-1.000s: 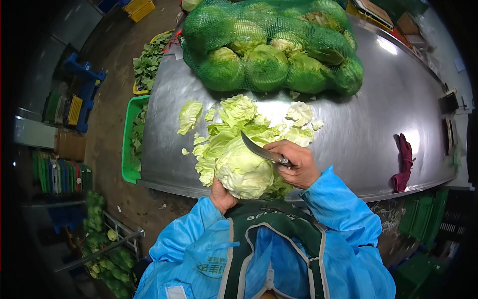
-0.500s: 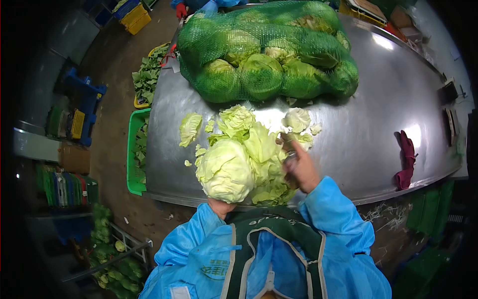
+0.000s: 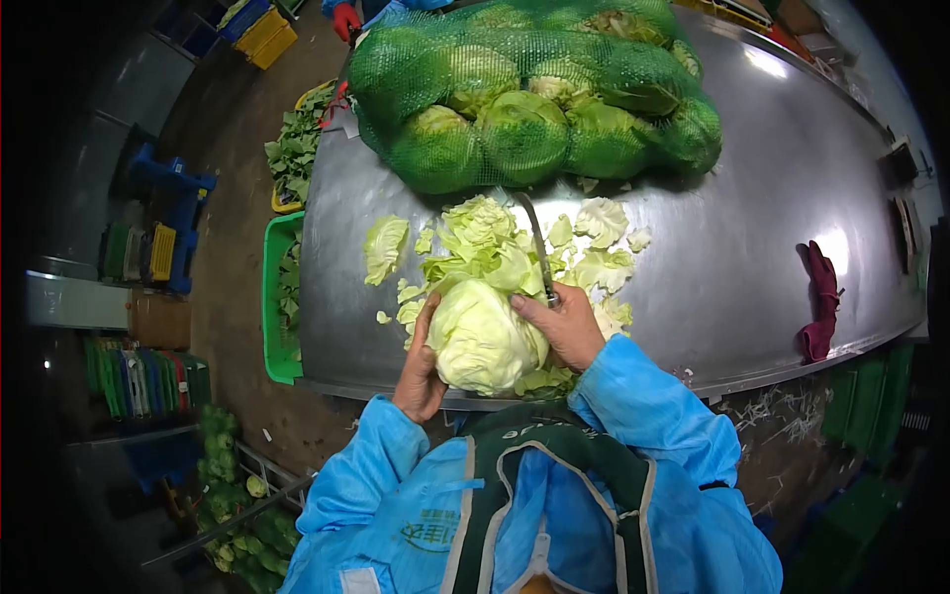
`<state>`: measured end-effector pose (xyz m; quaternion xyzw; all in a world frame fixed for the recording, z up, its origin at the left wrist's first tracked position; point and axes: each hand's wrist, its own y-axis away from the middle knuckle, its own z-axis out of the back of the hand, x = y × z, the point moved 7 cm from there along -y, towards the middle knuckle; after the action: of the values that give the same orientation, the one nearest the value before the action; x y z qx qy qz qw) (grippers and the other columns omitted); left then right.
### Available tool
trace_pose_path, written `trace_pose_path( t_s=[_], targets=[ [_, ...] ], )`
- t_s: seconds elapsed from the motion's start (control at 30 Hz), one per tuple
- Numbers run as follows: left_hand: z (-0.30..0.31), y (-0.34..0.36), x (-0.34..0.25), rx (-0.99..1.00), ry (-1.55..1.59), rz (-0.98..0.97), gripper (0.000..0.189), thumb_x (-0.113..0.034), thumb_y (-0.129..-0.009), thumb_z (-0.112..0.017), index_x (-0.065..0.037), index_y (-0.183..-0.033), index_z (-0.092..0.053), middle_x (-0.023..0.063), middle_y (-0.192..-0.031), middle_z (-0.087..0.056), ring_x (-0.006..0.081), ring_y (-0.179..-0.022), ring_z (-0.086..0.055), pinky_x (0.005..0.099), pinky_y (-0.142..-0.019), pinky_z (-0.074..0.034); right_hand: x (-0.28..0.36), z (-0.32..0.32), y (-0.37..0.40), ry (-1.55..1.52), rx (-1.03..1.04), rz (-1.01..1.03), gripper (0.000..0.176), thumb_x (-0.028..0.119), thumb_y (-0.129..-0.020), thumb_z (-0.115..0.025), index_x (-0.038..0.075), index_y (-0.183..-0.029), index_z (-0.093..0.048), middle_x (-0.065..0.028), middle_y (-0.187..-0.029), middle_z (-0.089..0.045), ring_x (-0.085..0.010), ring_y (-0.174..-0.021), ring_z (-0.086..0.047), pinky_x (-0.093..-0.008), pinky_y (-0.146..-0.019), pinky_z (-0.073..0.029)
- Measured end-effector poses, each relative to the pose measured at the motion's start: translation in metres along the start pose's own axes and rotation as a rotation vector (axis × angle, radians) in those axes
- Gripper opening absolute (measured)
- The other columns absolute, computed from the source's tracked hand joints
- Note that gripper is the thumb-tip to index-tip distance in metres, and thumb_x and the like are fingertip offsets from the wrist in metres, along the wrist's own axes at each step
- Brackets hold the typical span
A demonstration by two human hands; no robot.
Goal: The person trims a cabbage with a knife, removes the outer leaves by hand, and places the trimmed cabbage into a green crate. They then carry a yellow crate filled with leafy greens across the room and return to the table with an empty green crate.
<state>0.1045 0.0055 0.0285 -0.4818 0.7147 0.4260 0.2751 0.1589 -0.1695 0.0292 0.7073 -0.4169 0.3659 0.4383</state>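
A pale, trimmed cabbage (image 3: 485, 339) sits between my hands at the near edge of the metal table. My left hand (image 3: 421, 371) cups its left side. In my right hand (image 3: 569, 327) is a knife (image 3: 540, 243) with a thin, curved blade pointing away from me; the thumb rests against the cabbage and the handle is mostly hidden in the fingers. Loose cabbage leaves (image 3: 477, 233) lie just beyond the head. More torn leaves (image 3: 604, 267) are scattered to the right, and a single leaf (image 3: 386, 247) lies to the left.
A green net bag of cabbages (image 3: 534, 139) fills the table's far side. Dark red gloves (image 3: 819, 302) lie at the right. A green crate (image 3: 282, 342) with leaves stands beside the table's left edge. Another person's red-gloved hand (image 3: 345, 20) shows at the far left corner.
My right hand has come in from the loose leaves to the cabbage, knife in hand. The cabbage has shifted right, and my left hand has moved from underneath to its left side.
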Motion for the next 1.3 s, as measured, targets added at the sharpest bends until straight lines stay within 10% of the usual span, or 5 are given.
trace_pose_path(
  t_s=[0.17, 0.4, 0.57, 1.07, 1.3],
  targets=[
    [-0.005, 0.005, 0.011, 0.033, -0.28, -0.06, 0.093, -0.033, -0.069, -0.075, -0.006, -0.142, -0.024, 0.0161, -0.137, -0.038, 0.0282, -0.123, -0.044, 0.0389, -0.103, -0.037, -0.003, 0.0, -0.004, 0.03, -0.075, 0.056, 0.028, 0.013, -0.08, -0.066, -0.006, -0.101, -0.063, -0.0077, -0.082, -0.067, -0.0094, -0.071, -0.059, -0.0249, -0.064, -0.049],
    [0.042, 0.016, 0.108, -0.047, 0.518, 0.263, 0.086, -0.056, -0.077, -0.061, -0.009, -0.142, -0.028, 0.0168, -0.139, -0.04, 0.0351, -0.126, -0.041, 0.0521, -0.104, -0.035, -0.022, 0.074, -0.021, 0.375, -0.253, -0.017, 0.043, 0.02, -0.077, -0.068, -0.007, -0.109, -0.058, -0.0154, -0.087, -0.067, -0.0195, -0.076, -0.064, -0.0319, -0.071, -0.05],
    [0.043, 0.002, 0.073, -0.098, 0.564, 0.1, 0.081, -0.061, -0.081, -0.051, -0.01, -0.141, -0.03, 0.0169, -0.141, -0.037, 0.0361, -0.127, -0.04, 0.0535, -0.104, -0.033, -0.004, 0.03, 0.006, 0.577, 0.086, 0.022, 0.098, 0.043, -0.069, -0.075, 0.0, -0.141, -0.023, -0.0292, -0.136, -0.036, -0.0385, -0.123, -0.042, -0.0397, -0.103, -0.035],
    [0.003, -0.007, 0.085, -0.056, 0.849, 0.328, 0.074, -0.067, -0.081, -0.043, -0.018, -0.136, -0.04, 0.0106, -0.137, -0.043, 0.0332, -0.124, -0.043, 0.0529, -0.102, -0.035, 0.0, 0.007, 0.0, 0.276, -0.001, -0.056, 0.055, 0.03, -0.082, -0.067, -0.004, -0.122, -0.051, -0.0238, -0.105, -0.062, -0.0333, -0.102, -0.06, -0.036, -0.087, -0.047],
    [0.007, -0.012, 0.1, -0.018, 0.961, 0.393, 0.065, -0.058, -0.087, -0.038, -0.016, -0.136, -0.038, 0.011, -0.138, -0.041, 0.0325, -0.125, -0.041, 0.054, -0.1, -0.035, 0.008, -0.018, 0.039, 1.048, 0.325, 0.287, 0.067, 0.034, -0.09, -0.052, 0.002, -0.142, -0.023, -0.0211, -0.143, -0.031, -0.0379, -0.123, -0.043, -0.0414, -0.094, -0.043]
  ],
)
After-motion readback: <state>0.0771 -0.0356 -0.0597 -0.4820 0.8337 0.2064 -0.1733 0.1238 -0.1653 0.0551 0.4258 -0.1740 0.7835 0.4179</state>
